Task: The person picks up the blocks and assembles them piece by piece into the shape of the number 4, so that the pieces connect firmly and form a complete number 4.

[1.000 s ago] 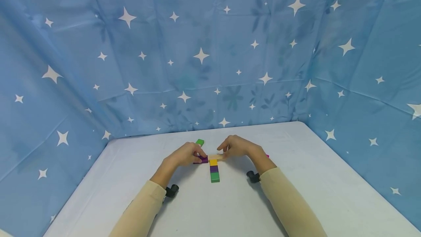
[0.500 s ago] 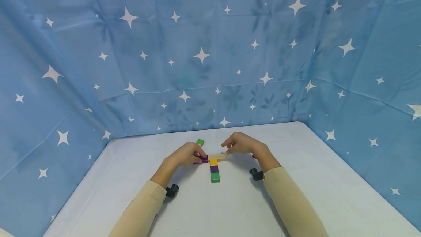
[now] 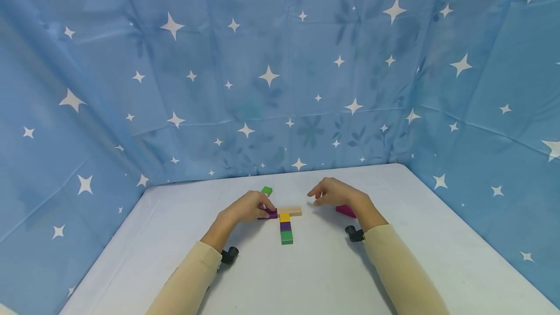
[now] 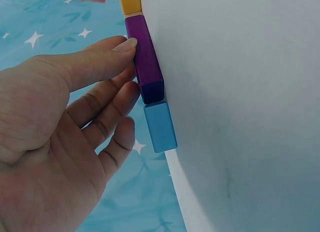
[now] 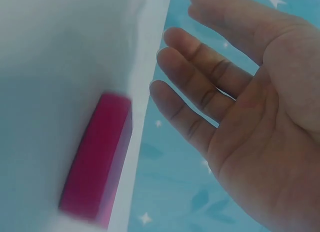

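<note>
My left hand (image 3: 247,206) pinches a long purple block (image 4: 146,56); the thumb lies on its near side and the fingers reach behind. A light blue block (image 4: 160,127) sits end to end with the purple one in the left wrist view; the left hand hides it in the head view. To the purple block's right lies a plain wooden block (image 3: 289,211). My right hand (image 3: 334,192) holds nothing, raised off the table with its fingers loosely bent. A pink block (image 3: 346,211) lies close to its wrist and appears blurred in the right wrist view (image 5: 95,162).
A yellow block (image 3: 284,217), a short purple block (image 3: 285,226) and a green block (image 3: 286,237) run in a row toward the front. Another green block (image 3: 267,190) lies behind the left hand. A star-patterned blue curtain (image 3: 280,86) backs the white table (image 3: 280,286).
My right hand has drawn away to the right from the wooden block, whose right end now shows. More of the pink block is uncovered. The left hand stays on the purple block.
</note>
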`<action>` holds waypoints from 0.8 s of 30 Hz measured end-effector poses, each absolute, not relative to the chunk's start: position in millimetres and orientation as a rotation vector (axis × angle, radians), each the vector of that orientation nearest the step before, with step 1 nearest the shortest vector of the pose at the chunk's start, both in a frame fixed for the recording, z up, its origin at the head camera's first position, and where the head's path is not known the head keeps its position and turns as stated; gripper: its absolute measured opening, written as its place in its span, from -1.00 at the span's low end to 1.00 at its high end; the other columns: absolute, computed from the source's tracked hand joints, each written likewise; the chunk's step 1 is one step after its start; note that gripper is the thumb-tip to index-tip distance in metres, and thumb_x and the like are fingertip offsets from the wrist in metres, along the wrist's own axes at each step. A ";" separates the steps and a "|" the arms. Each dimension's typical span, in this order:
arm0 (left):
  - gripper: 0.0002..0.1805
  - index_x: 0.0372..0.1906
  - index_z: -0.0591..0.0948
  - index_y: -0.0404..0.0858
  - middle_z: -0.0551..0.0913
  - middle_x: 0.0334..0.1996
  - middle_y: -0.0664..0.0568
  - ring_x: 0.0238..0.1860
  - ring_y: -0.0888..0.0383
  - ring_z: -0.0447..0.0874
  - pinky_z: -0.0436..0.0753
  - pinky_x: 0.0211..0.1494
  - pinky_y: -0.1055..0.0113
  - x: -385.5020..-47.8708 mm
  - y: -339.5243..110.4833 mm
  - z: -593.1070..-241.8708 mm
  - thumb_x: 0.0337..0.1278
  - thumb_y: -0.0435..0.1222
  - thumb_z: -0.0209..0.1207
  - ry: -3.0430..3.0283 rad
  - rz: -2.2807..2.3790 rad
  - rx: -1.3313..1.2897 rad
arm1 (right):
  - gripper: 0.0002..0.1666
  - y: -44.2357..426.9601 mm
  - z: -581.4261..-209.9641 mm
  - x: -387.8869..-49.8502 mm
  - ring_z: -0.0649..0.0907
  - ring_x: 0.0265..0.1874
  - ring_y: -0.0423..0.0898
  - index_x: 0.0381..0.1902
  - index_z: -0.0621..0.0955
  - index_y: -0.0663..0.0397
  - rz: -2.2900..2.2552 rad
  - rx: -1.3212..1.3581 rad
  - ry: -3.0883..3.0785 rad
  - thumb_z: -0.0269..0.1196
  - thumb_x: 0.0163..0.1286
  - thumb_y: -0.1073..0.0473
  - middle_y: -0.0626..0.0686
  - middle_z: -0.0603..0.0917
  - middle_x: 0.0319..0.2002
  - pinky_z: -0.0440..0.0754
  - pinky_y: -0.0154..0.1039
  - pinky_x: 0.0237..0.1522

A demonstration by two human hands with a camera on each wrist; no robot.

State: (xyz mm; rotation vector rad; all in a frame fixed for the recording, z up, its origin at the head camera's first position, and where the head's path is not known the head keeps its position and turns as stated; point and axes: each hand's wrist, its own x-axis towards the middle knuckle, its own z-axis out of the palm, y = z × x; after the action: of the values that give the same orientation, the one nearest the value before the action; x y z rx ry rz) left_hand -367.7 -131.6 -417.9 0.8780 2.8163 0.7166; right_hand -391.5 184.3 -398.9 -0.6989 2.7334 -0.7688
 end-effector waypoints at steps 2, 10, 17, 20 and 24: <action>-0.79 -0.07 0.85 -0.12 0.76 -0.16 0.12 -0.16 0.19 0.60 0.68 -0.05 0.26 -367.3 -131.3 -417.7 0.22 -0.39 0.42 2.815 0.720 0.873 | -0.58 191.7 -400.1 -391.7 0.60 -0.25 -0.11 0.15 0.77 0.01 -0.763 -0.686 2.742 0.47 0.33 0.16 -0.07 0.74 -0.18 0.63 -0.23 -0.19; -0.79 -0.08 0.85 -0.12 0.76 -0.16 0.12 -0.18 0.19 0.59 0.67 -0.08 0.27 -367.2 -131.8 -417.6 0.22 -0.39 0.41 2.812 0.722 0.888 | -0.53 214.7 -393.9 -389.8 0.64 -0.25 -0.09 0.21 0.73 0.07 -0.814 -0.684 2.736 0.46 0.35 0.12 -0.03 0.73 -0.14 0.63 -0.22 -0.20; -0.78 -0.06 0.84 -0.11 0.77 -0.12 0.11 -0.16 0.20 0.60 0.68 -0.05 0.26 -368.0 -132.2 -419.1 0.23 -0.38 0.41 2.814 0.706 0.887 | -0.54 229.1 -391.6 -388.9 0.67 -0.25 -0.09 0.18 0.75 0.05 -0.815 -0.621 2.725 0.47 0.33 0.14 0.04 0.75 -0.08 0.63 -0.19 -0.17; -0.78 -0.05 0.84 -0.11 0.77 -0.12 0.10 -0.16 0.20 0.61 0.68 -0.04 0.26 -367.9 -132.3 -418.8 0.24 -0.37 0.41 2.816 0.704 0.883 | -0.53 234.1 -389.9 -388.2 0.64 -0.21 -0.11 0.18 0.74 0.05 -0.785 -0.618 2.727 0.47 0.32 0.14 0.12 0.73 0.01 0.63 -0.18 -0.14; -0.78 -0.05 0.84 -0.12 0.77 -0.13 0.11 -0.17 0.20 0.61 0.68 -0.06 0.27 -367.4 -132.7 -417.5 0.24 -0.38 0.40 2.817 0.712 0.877 | -0.53 240.4 -388.8 -387.4 0.64 -0.17 -0.09 0.17 0.76 0.00 -0.758 -0.580 2.718 0.49 0.29 0.13 0.14 0.72 0.03 0.62 -0.13 -0.09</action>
State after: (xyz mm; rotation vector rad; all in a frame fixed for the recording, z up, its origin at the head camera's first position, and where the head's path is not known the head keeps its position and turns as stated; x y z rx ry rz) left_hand -367.4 -132.7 -417.5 0.8771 2.8172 0.7121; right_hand -387.4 240.4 -388.8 -0.5799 2.7176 -0.7579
